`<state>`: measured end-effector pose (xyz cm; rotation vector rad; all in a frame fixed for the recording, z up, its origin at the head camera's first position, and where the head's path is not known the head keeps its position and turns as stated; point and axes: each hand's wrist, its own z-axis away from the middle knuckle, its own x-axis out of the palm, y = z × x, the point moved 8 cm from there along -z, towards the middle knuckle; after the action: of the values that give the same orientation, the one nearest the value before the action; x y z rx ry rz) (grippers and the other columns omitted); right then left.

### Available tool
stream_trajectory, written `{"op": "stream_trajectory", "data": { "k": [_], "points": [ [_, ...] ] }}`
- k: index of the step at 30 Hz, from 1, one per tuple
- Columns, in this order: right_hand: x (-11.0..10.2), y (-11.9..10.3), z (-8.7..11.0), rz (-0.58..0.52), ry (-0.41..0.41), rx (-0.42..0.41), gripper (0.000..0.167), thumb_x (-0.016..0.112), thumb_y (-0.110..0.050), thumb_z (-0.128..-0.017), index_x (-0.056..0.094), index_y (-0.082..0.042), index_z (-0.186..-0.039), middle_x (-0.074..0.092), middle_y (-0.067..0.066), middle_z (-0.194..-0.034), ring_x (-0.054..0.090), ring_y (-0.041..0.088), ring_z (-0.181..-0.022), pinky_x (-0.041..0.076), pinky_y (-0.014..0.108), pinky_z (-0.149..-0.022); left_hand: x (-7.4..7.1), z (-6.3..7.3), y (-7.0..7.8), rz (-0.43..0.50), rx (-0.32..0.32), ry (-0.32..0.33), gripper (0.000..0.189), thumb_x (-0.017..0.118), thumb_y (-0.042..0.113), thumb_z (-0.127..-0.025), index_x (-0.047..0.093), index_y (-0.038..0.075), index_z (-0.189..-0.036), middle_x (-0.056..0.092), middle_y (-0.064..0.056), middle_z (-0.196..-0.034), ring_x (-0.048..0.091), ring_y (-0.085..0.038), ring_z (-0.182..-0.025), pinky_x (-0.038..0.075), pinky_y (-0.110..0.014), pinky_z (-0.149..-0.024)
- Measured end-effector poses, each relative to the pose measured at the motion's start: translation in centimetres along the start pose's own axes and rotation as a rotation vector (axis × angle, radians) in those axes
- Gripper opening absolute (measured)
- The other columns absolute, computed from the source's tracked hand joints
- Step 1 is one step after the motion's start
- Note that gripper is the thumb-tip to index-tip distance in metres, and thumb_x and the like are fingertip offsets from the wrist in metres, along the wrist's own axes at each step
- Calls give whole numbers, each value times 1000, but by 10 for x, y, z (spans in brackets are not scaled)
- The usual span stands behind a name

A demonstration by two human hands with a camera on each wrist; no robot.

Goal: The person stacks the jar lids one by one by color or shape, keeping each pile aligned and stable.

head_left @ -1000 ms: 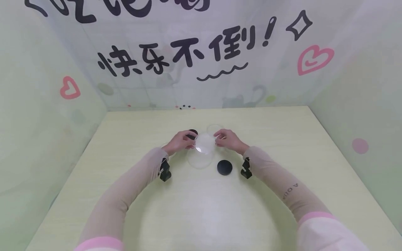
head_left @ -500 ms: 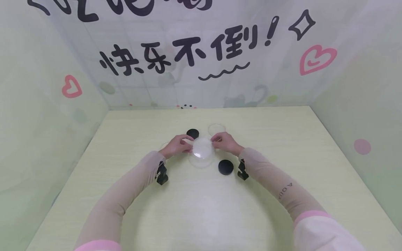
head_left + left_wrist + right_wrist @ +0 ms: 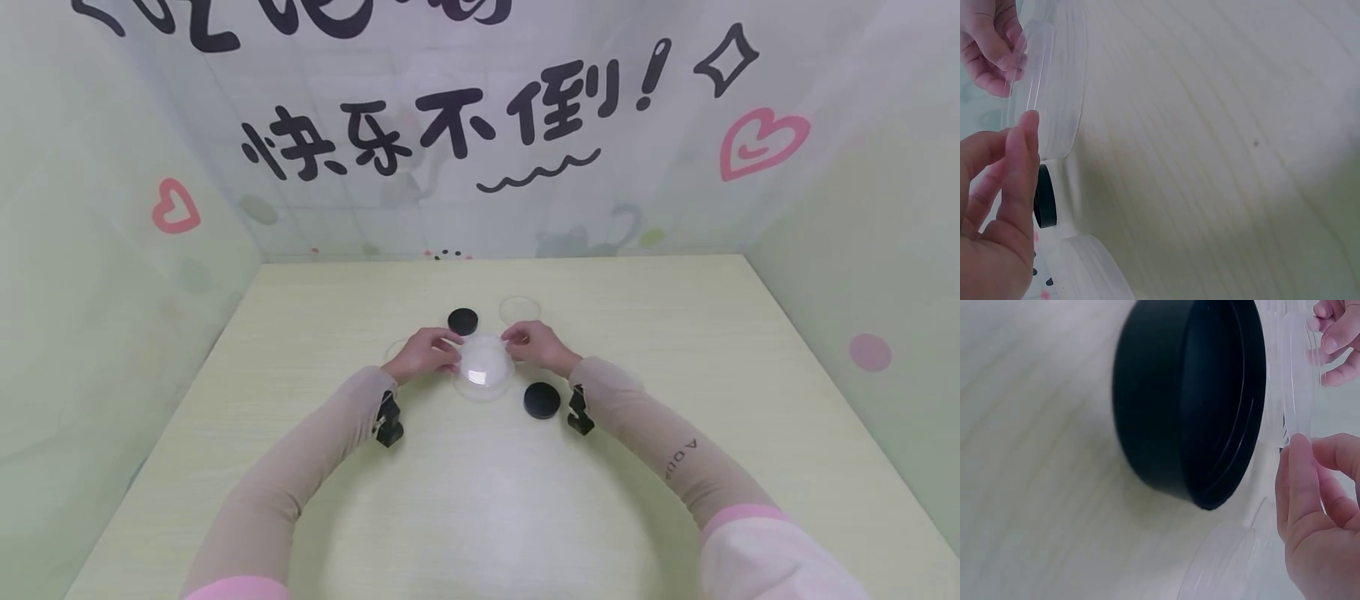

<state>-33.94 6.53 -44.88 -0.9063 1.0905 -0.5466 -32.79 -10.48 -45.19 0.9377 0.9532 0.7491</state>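
Observation:
My left hand (image 3: 423,353) and right hand (image 3: 542,348) pinch opposite sides of a clear, round, shallow plastic piece (image 3: 483,360), perhaps a lid. It is over a clear round plastic container (image 3: 480,395), which shows beneath its near edge. In the left wrist view, the held piece (image 3: 1038,62) is tilted beside the container's ribbed wall (image 3: 1071,106); I cannot tell if they touch. A black round lid (image 3: 542,401) lies near my right hand, its hollow side visible in the right wrist view. Another black lid (image 3: 462,321) lies behind the held piece.
A clear round container (image 3: 520,310) stands behind my right hand. Partly hidden behind my left hand is another clear round piece (image 3: 394,347). Everything rests on a pale wooden table (image 3: 480,500), with printed curtains at its back and sides.
Both hands have brought the clear piece toward me, over the clear container. The far black lid, partly covered by my left fingers before, now shows whole.

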Motion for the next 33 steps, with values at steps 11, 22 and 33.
{"op": "stream_trajectory", "data": {
  "k": [11, 22, 33],
  "points": [
    [4, -2, 0, -30, -15, -10, 23, 56, -1, -83, 59, 5, -106, 60, 15, -94, 59, 22, -84, 52, 25, -68, 0, -1, -5, -31, -43, 19, 28, 61, -2, -79, 57, -4, -107, 59, -18, -90, 63, -18, -62, 53, -31, -64],
    [5, -2, 1, -14, -28, -17, 22, 57, 0, -82, 60, 7, -103, 62, 18, -94, 61, 21, -78, 52, 25, -65, 1, -2, -3, -86, -15, 13, 23, 61, -1, -79, 58, -6, -102, 60, -16, -84, 64, -20, -61, 53, -30, -60],
    [9, -3, 1, 28, -46, -3, 22, 57, 1, -81, 60, 7, -103, 62, 17, -92, 60, 18, -75, 52, 24, -65, 2, -2, -5, -147, -33, 18, 22, 63, 0, -77, 60, -5, -99, 61, -13, -79, 63, -16, -58, 52, -26, -57]
  ]
}}
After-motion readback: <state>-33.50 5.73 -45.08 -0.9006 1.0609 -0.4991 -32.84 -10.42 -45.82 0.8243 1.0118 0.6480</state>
